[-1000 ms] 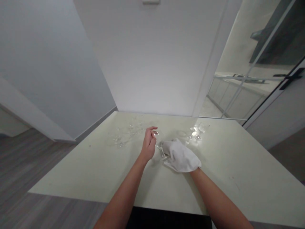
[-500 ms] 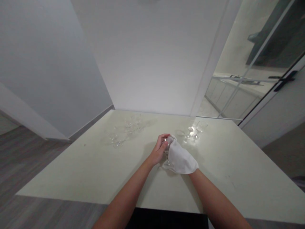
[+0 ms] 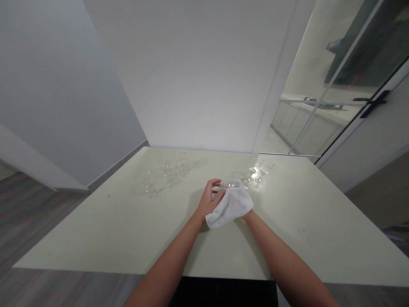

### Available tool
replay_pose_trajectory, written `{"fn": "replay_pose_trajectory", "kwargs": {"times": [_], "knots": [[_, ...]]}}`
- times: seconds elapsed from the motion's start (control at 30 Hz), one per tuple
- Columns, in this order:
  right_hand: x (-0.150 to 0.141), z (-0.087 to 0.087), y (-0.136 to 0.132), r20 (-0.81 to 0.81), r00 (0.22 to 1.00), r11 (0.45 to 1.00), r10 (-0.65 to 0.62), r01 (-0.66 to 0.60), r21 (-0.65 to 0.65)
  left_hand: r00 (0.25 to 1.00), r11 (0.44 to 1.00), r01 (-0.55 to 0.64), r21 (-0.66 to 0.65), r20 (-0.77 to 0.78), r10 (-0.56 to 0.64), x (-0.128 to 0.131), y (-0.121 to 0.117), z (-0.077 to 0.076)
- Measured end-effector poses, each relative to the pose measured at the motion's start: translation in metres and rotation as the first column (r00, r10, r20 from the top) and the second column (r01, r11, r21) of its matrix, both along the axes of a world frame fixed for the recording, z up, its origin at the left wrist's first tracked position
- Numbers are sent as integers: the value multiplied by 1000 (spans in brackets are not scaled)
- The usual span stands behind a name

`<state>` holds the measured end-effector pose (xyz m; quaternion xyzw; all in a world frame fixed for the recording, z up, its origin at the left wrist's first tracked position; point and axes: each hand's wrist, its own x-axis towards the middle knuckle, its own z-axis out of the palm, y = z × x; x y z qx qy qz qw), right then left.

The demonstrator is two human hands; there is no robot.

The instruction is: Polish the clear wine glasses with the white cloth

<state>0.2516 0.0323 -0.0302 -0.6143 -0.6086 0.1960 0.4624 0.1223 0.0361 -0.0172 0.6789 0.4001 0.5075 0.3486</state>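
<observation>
A clear stemmed glass [image 3: 232, 183] lies tipped sideways above the middle of the table. My left hand [image 3: 209, 198] is closed at its left end, fingers curled about what looks like the stem or foot, thumb against the white cloth [image 3: 230, 207]. That cloth drapes over my right hand and hides its fingers; the hand presses the cloth round the near side of the bowl. Only the wrist of my right hand [image 3: 248, 214] shows below the cloth.
Several clear stemmed glasses [image 3: 172, 166] stand at the back left of the pale table [image 3: 108, 230], with more glasses [image 3: 150, 186] nearer on that side. Other glasses [image 3: 259, 178] stand at the back right. A white wall [image 3: 198, 85] rises behind; a glazed door [image 3: 319, 111] is at right.
The glass has gone from upright to sideways, its bowl now toward the right. The cloth's loose end has swung left toward my left wrist. My right hand has moved left and slightly up.
</observation>
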Motion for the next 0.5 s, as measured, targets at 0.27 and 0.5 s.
{"fn": "replay_pose_trajectory", "kwargs": {"times": [0.27, 0.5], "knots": [[5, -5, 19, 197, 979, 997, -57, 64, -32, 997, 1000, -27, 13, -74, 28, -2, 3, -14], [23, -14, 32, 389, 913, 991, 126, -101, -83, 977, 1000, -11, -6, -212, 10, -4, 2, -13]]}}
